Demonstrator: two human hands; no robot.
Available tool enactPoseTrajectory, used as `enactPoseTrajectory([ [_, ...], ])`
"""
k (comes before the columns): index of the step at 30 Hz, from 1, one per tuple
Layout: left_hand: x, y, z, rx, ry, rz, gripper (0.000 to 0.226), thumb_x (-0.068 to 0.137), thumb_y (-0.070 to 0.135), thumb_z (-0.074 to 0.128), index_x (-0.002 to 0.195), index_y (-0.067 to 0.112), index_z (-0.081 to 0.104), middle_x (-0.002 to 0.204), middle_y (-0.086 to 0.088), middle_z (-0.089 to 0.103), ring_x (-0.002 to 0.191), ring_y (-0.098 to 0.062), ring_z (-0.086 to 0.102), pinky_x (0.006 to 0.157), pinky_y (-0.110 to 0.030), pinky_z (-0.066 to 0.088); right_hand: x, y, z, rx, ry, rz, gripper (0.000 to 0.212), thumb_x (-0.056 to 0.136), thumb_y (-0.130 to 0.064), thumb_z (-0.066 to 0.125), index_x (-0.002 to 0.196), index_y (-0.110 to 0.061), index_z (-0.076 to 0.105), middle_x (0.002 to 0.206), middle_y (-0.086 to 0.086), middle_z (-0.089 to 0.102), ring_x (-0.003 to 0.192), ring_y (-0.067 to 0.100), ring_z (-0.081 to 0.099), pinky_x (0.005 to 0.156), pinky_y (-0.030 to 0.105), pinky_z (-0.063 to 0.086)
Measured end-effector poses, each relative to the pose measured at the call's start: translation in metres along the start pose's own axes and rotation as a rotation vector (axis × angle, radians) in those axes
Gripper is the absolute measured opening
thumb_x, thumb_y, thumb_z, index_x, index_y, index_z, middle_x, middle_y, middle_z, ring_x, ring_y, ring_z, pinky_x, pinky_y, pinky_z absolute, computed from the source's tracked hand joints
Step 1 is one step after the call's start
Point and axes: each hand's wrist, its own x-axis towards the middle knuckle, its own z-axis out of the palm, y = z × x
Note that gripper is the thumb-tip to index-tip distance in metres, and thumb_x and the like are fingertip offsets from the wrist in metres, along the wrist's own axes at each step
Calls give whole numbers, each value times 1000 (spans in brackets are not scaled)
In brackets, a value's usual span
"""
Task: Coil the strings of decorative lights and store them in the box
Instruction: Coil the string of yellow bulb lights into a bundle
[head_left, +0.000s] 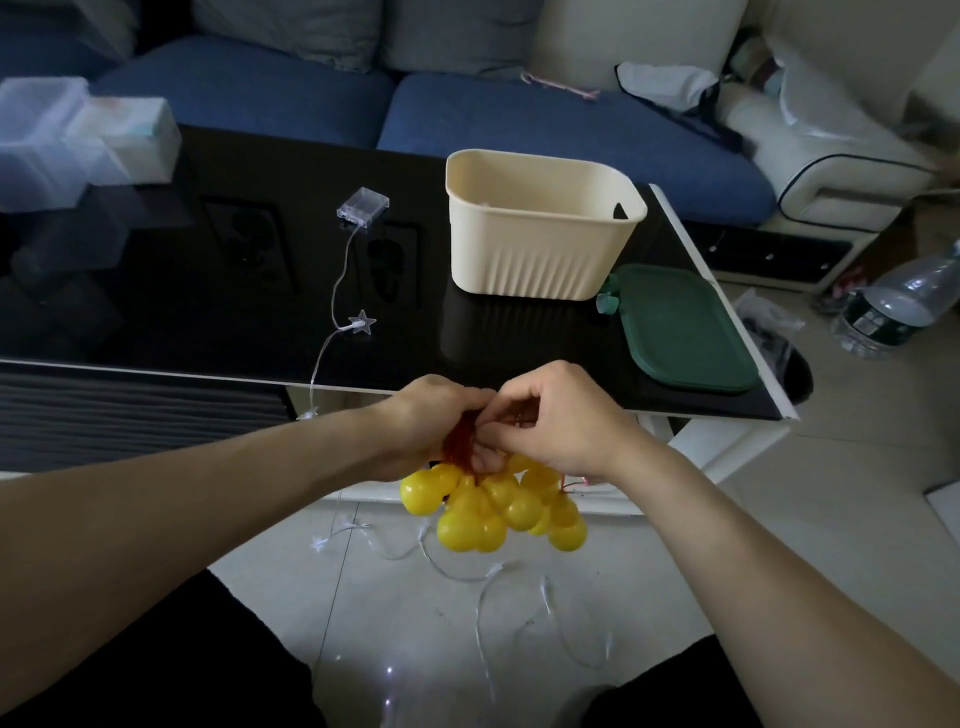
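A bunch of yellow ball lights (493, 506) on a red wire hangs in front of the table's near edge. My left hand (434, 415) grips the gathered red wire above the balls. My right hand (553, 415) pinches the same wire bundle right beside it. The cream ribbed box (540, 231) stands open on the black table (208, 291), with its green lid (685, 327) lying flat to its right. A second string, clear wire with star lights (362, 322), runs from a clear battery case (362, 206) on the table over the edge down to the floor.
Clear plastic containers (78, 135) sit at the table's far left. A blue sofa (519, 114) runs behind the table. A plastic water bottle (898, 306) lies on the floor at right. Loops of the clear star string (519, 582) lie on the tiles between my knees.
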Motion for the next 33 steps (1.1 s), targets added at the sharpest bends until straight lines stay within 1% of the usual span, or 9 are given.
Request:
enactPoseTrajectory([
  [3,-1,2,0,128,-34,19,31,100,19,47,96,-4,67,57,-13,55,48,-21,48,51,-29,43,0,0,0,26,1,16,7,78,-17,84,82,-20,80,75,-9,76,73,2,71,72,23,59],
  [7,-1,1,-1,244,-131,31,38,102,27,46,76,4,60,57,-9,52,49,-18,40,56,-32,37,1,5,-9,-5,38,43,20,68,-29,93,74,-22,75,70,-5,73,65,4,68,65,26,59],
  [11,1,0,-4,298,-207,3,31,100,29,50,79,7,57,56,-3,42,52,-15,32,52,-28,28,-1,10,-19,30,-149,119,28,63,-34,94,79,-20,75,72,-8,72,65,0,63,64,21,53],
  [14,0,-2,-10,356,-268,26,26,94,24,62,80,3,58,63,-6,45,56,-17,38,54,-25,34,-3,12,-20,40,-254,192,36,60,-30,96,87,-20,74,67,-14,67,63,-3,59,61,18,49],
  [17,-3,-1,-15,425,-309,82,34,89,24,69,90,-9,61,76,-15,54,68,-25,48,68,-32,43,-1,12,-18,-15,-256,183,24,68,-28,92,82,-22,73,64,-16,65,59,-3,56,58,16,46],
  [21,-4,0,-17,502,-381,67,38,95,27,57,65,7,48,58,-12,46,56,-21,51,66,-31,47,-1,12,-16,-4,-244,170,16,75,-16,88,82,-21,75,66,-11,67,59,-2,58,58,18,47],
  [24,-1,-5,-16,345,-427,1,33,95,23,43,65,10,44,54,-10,41,66,-32,65,73,-36,50,0,13,-12,-6,-200,151,17,76,-12,86,78,-23,73,61,-14,63,56,-3,55,56,16,45],
  [29,-2,-3,-14,16,-397,18,30,94,22,48,66,11,43,55,-9,42,81,-36,70,76,-36,55,3,16,-8,-65,-130,148,16,80,-19,79,70,-28,71,57,-16,60,55,-2,53,57,18,43],
  [33,1,-2,-5,38,-245,70,33,100,21,44,69,9,45,58,-9,46,65,-29,64,68,-34,53,3,19,-10,-154,-244,272,28,94,-36,64,74,-19,73,64,-10,69,50,4,54,57,30,48],
])
